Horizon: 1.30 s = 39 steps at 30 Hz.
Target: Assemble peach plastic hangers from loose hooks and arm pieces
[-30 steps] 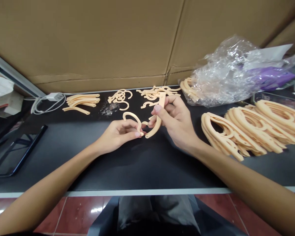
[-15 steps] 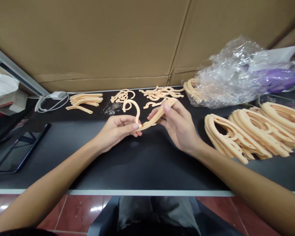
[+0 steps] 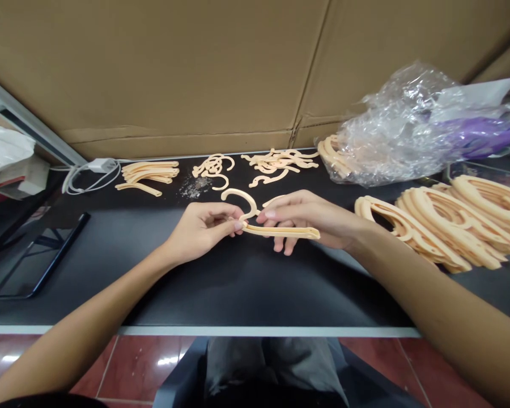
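A cream plastic hanger (image 3: 280, 231) with a curved hook is held up over the black tabletop between my two hands. My left hand (image 3: 206, 229) pinches it at the joint near the hook's base, thumb in front. The hook (image 3: 243, 197) rises above that grip and curls to the left. From the joint, one slim arm of the hanger stretches right. My right hand (image 3: 310, 218) is closed around the hanger behind this arm, its fingertips at the foot of the hook and other fingers showing below the arm. Part of the hanger is hidden behind my right hand.
At the back lie straight arm pieces (image 3: 148, 171), loose hooks (image 3: 213, 165) and wavy pieces (image 3: 280, 161). Stacked hangers (image 3: 442, 218) and a clear plastic bag (image 3: 391, 130) are on the right. A phone (image 3: 42, 258) and white cable (image 3: 74, 180) lie left.
My right hand has moved from the arm's far end to near the hook's base. The arm has swung down from slanting upward to nearly level, and the hook has tilted right.
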Available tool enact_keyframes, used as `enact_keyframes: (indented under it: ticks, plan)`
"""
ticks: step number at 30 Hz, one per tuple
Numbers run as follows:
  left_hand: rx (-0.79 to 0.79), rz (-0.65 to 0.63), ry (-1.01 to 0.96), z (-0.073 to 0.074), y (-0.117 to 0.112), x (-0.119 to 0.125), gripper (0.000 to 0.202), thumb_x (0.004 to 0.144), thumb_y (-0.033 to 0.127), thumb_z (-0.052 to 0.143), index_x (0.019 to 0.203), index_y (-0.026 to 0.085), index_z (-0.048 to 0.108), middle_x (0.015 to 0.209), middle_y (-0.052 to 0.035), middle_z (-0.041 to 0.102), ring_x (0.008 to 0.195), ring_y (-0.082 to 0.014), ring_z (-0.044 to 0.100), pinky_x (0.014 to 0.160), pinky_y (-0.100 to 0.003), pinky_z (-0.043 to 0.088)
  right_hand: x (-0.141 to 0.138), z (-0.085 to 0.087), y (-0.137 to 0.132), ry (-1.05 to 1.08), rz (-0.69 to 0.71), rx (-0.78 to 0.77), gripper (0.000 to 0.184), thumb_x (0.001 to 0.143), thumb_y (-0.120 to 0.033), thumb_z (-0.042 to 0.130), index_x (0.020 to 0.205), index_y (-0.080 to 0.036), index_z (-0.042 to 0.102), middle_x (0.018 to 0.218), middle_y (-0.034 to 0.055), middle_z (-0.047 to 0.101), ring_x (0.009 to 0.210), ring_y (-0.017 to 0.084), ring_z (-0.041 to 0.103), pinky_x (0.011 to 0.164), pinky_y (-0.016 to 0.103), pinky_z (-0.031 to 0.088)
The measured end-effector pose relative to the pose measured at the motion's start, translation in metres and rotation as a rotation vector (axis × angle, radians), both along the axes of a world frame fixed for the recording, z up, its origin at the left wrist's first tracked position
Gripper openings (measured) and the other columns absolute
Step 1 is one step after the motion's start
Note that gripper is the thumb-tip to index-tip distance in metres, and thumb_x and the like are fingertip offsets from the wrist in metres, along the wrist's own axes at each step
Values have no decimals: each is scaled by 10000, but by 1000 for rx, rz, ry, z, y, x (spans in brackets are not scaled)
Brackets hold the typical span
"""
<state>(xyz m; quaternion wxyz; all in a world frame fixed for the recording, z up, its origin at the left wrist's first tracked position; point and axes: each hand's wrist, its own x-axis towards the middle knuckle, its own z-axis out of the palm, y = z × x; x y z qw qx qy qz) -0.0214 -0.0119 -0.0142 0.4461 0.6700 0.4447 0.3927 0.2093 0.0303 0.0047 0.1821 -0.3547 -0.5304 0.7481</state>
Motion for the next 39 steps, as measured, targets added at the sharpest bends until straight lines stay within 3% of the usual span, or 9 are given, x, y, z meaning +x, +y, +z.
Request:
enact_keyframes:
  ticks: [6,13,20,28,33,39]
  plan:
    - [13,-55,99,-3,-8,6,168,848,287,701,882,134,759,726,-51,713,647,-137,641,623,-240,526,-9,-8,-5,-112,125,70,303,743,-373,840,838,-105,735,765,54,711,554,140,689,472,231,585]
    - [182,2,160,0,-6,3,162,880,298,697,893,144,746,842,-71,739,737,-153,668,692,-246,529,-11,-10,-7,-99,112,66,318,804,-182,698,1111,-103,728,723,17,699,473,107,623,427,221,560]
    - [241,103,227,2,-1,-2,178,889,330,697,860,162,749,880,-50,746,769,-146,642,732,-233,506,-9,-6,-6,-154,67,123,190,785,-113,655,944,-110,759,670,3,658,462,95,594,402,198,543]
    - [401,55,315,1,3,-6,138,909,286,686,886,205,795,923,-45,781,834,-159,696,811,-238,521,-8,-6,-4,-181,23,191,162,778,-125,625,878,-145,752,647,-1,645,426,98,564,370,212,497]
    - [364,74,329,-3,1,-5,155,913,309,685,906,205,800,882,-39,789,787,-152,708,748,-226,533,-6,-8,-5,-227,34,304,153,784,-183,630,872,-163,754,661,-9,637,410,74,527,365,189,451]
    - [261,106,207,-4,-3,-2,153,890,302,716,935,181,798,931,-59,798,780,-160,734,748,-235,583,-5,-8,-5,-284,36,382,132,824,-238,639,873,-169,739,640,-15,628,399,73,497,335,196,381]
